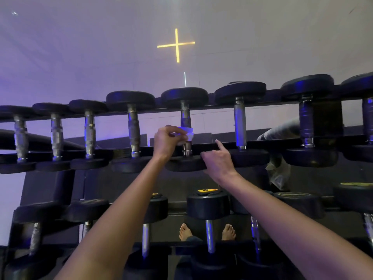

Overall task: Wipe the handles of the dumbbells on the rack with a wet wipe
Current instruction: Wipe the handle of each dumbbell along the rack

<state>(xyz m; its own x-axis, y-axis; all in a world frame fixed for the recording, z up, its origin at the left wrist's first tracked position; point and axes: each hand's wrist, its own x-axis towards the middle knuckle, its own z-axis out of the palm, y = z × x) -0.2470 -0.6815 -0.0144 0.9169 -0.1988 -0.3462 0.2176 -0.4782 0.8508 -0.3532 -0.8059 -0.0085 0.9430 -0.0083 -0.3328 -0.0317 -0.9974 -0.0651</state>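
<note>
Left hand pinches wet wipe on handle of dumbbell, upper rack | right hand grips its near head, index finger straight.

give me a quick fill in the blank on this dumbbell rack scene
1. The hand pinching the wet wipe is the person's ____.
2. Counting from the left, the dumbbell being wiped is the ____ on the top row.
3. The right hand holds that dumbbell's near head with its ____ finger extended.
4. The person's feet are ____.
Missing words: left; fifth; index; bare
</note>
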